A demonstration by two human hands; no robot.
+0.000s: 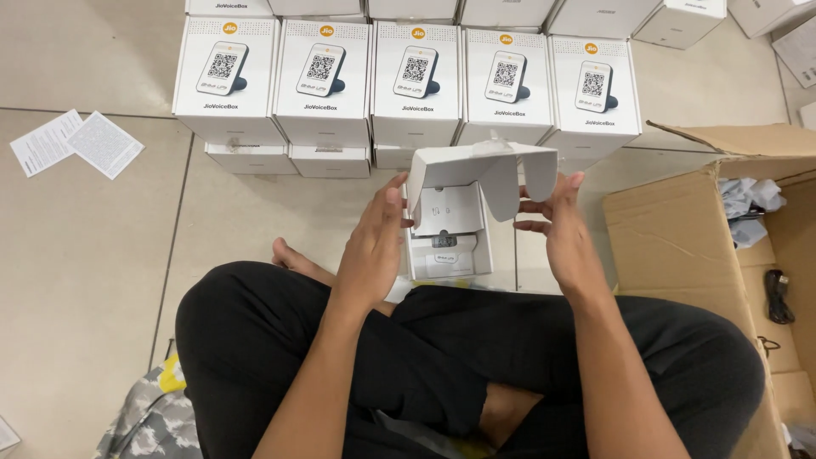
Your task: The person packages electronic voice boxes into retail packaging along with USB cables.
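Crossed legs in black trousers (pixel 442 357) fill the bottom of my view as I sit on the tiled floor (pixel 85 280). My left hand (pixel 372 246) presses flat against the left side of a small white box (pixel 450 229), fingers together. My right hand (pixel 565 238) holds its raised lid flap (pixel 501 174), fingers spread along the edge. Inside the box lies a white device with a grey part. Beyond it stands a row of closed white boxes (pixel 416 81). At my right, an open cardboard carton (pixel 680 246) holds crumpled wrapping (pixel 748 204) and a black cable (pixel 778 293).
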